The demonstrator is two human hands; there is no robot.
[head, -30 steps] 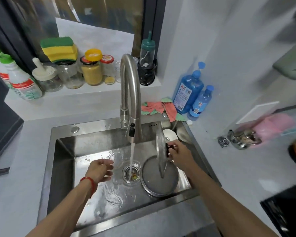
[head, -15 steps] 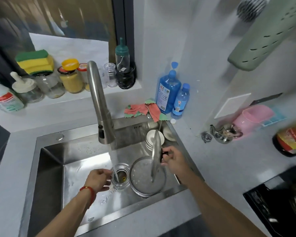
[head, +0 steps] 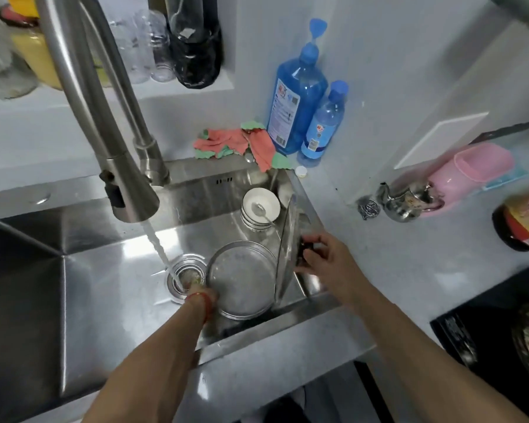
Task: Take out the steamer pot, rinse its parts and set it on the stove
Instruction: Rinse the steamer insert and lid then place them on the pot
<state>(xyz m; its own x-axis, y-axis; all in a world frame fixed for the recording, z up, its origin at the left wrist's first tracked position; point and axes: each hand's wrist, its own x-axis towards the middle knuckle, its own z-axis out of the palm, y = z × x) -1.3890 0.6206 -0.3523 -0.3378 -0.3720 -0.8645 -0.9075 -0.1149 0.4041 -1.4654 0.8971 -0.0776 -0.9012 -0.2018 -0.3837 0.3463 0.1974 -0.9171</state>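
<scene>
The wall [head: 394,56] is pale grey and smooth. At 11 o'clock a white ledge [head: 153,90] is cut into it. The grey counter [head: 409,254] runs around a shiny metal sink [head: 43,270]. At 4 o'clock sits a black stove top [head: 486,325]. Light shines off the metal.

Steel sink [head: 74,270]: steamer tray [head: 242,282], bowls [head: 260,210].

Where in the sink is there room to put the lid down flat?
The left half of the sink floor is bare, between its left wall and the drain. The right half is crowded: the steamer pan, stacked bowls, and the lid that the right hand holds on edge.
</scene>
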